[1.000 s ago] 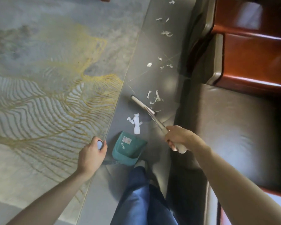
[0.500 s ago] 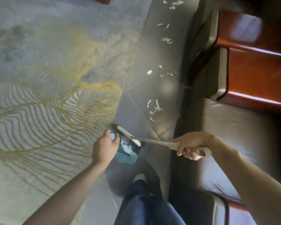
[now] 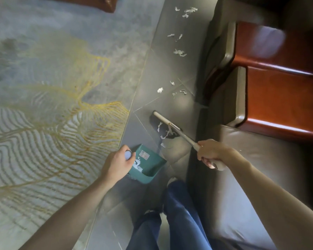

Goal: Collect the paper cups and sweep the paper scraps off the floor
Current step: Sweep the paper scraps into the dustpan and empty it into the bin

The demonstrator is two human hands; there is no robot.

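Across the left half of the frame lies a grey rug (image 3: 52,91) with gold line work; its edge runs diagonally from top centre to bottom centre, and no scraps show on it. We note the dark tile floor (image 3: 170,73) beside it as the working strip.

Lower centre-left: our left hand (image 3: 116,164) is wrapped around the top of an upright handle, its round pale end cap showing between thumb and fingers. That handle belongs to the teal dustpan (image 3: 148,163), which sits on the tile just beside the rug edge, mouth turned toward the upper right. A few white bits already lie inside it. We judge the pan is held there to stay put and catch the next pull.

Centre: the broom (image 3: 165,122) has its pale head down on the tile above and right of the pan, angled so a stroke would run into the mouth. Several paper scraps (image 3: 163,136) lie between the head and the pan.

Centre-right: our right hand (image 3: 210,153) is closed in a full grip round the broom handle, low, for short controlled strokes.

Upper centre: more scraps (image 3: 179,52) trail up the tile alongside the brown sofa (image 3: 260,159), not yet reached. No paper cups are visible.
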